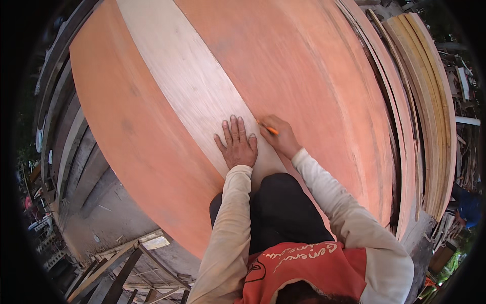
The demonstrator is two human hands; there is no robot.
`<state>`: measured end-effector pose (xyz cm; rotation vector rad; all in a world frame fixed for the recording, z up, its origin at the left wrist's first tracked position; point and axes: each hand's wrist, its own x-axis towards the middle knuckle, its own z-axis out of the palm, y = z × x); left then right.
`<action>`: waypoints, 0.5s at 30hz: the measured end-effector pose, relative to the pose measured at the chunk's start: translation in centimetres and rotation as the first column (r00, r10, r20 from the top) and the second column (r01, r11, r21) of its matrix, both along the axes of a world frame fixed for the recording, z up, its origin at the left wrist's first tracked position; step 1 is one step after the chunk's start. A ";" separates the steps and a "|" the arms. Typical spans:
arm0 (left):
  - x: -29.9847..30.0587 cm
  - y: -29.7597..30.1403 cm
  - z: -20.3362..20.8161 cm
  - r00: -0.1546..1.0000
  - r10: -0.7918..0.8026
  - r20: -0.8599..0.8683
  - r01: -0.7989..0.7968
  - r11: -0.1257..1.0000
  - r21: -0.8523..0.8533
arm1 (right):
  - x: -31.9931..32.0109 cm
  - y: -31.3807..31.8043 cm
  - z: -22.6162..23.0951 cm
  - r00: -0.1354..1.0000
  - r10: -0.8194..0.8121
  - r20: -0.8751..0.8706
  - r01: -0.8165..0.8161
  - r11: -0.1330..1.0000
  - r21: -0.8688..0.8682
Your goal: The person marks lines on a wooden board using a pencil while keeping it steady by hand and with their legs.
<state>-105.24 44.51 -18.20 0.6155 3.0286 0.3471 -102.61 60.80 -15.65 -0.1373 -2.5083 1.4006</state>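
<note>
I judge marking step: left hand (237, 147) splayed on pale board (185, 71), right hand (282, 137) pinching orange pencil (272, 130); wants steady stroke

Pale grained strip (177, 61), flat, slanting from upper left to lower centre, across a broad reddish-orange sheet (298, 76), orange pencil (273, 130), tilted, partly hidden, by the strip's right edge, frame centre
</note>
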 end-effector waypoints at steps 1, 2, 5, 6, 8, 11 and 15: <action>0.2 0.1 0.2 1.000 -0.008 -0.012 0.008 1.000 -0.016 | -5.0 -0.3 0.0 0.994 -0.038 -0.102 0.035 0.999 -0.030; 0.2 0.5 0.2 1.000 -0.006 -0.022 0.006 1.000 -0.005 | -10.1 0.1 0.6 0.993 -0.028 -0.119 0.035 0.998 0.058; 0.3 2.3 0.3 0.999 -0.021 -0.025 0.021 1.000 0.012 | -22.5 2.0 2.3 0.965 -0.073 -0.250 0.095 0.993 0.077; 0.8 3.8 0.2 0.999 -0.032 0.000 0.032 0.999 0.043 | -25.0 3.9 2.6 0.981 -0.114 -0.154 0.136 0.981 0.140; 0.8 3.3 -0.2 1.000 -0.028 0.013 0.028 1.000 -0.001 | -26.5 3.5 3.7 0.989 -0.115 -0.094 0.125 0.987 0.103; 0.6 1.2 -0.5 1.000 -0.014 -0.011 0.013 0.998 -0.063 | -22.0 2.1 3.1 0.999 0.021 -0.038 -0.022 0.999 -0.025; 0.3 0.7 -0.7 1.000 0.011 -0.024 -0.013 0.998 -0.062 | -4.3 2.3 0.2 0.990 0.135 -0.039 -0.134 0.991 0.028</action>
